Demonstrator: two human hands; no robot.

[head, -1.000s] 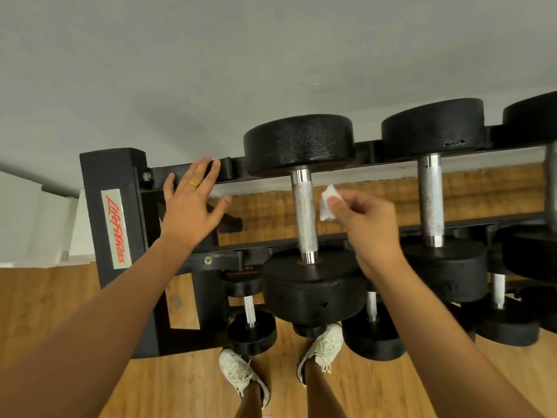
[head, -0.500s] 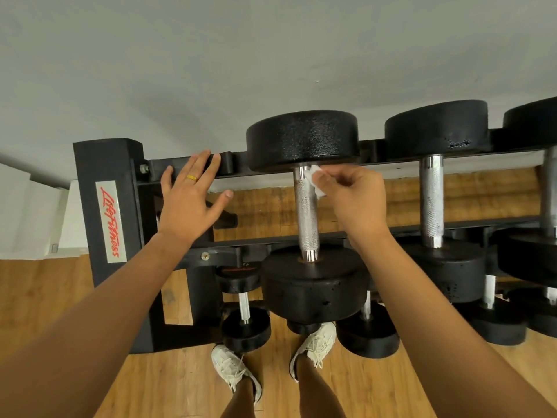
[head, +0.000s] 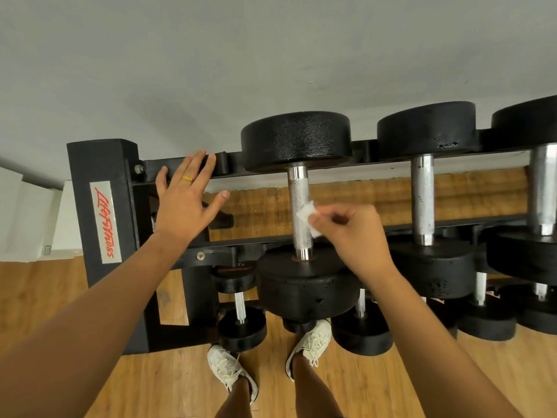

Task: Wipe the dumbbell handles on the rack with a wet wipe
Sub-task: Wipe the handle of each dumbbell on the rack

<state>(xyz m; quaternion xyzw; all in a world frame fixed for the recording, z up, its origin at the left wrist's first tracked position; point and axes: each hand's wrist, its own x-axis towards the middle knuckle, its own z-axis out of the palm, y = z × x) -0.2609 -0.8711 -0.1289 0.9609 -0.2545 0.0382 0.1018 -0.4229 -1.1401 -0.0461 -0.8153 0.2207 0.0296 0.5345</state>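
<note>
Right hand fingers pinch wet wipe against centre-frame dumbbell handle; left hand fingers spread flat on rack rail.

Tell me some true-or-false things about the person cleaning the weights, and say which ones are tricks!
1. The right hand pinches a white wet wipe at a shiny handle. True.
2. The left hand grips a dumbbell. False: it rests open on the rack.
3. The left hand wears a yellow ring. True.
4. The shoes are black. False: they are white.
</note>
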